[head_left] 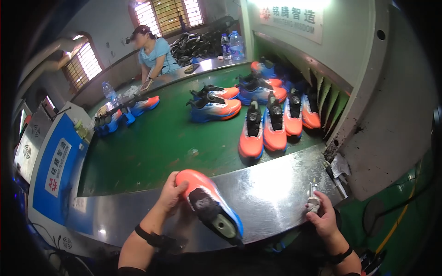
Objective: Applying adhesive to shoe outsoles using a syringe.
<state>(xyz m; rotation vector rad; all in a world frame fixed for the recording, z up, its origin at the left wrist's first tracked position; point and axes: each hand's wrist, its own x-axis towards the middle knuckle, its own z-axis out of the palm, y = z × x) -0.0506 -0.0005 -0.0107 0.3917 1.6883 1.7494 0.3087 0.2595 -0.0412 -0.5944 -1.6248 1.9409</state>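
My left hand [170, 193] grips an orange and blue sneaker [201, 186] by its toe end. The shoe hangs tilted over the metal edge, its black collar and open mouth facing me, with a pale insole showing inside. To the right, my right hand [324, 216] is closed around a small whitish-silver tool [314, 202] with a thin pointed tip directed away from me; its exact kind I cannot make out. Ahead on the green belt, several matching sneakers [251, 138] stand at the right, toes toward me, and others [214, 109] lie sideways behind them.
A shiny metal ledge [269, 184] borders the green belt [152, 152]. Slatted curtain flaps [334, 108] hang at a machine opening on the right. More sneakers [142, 105] sit at far left. A person [159, 53] in light blue is across the belt, near water bottles [236, 45].
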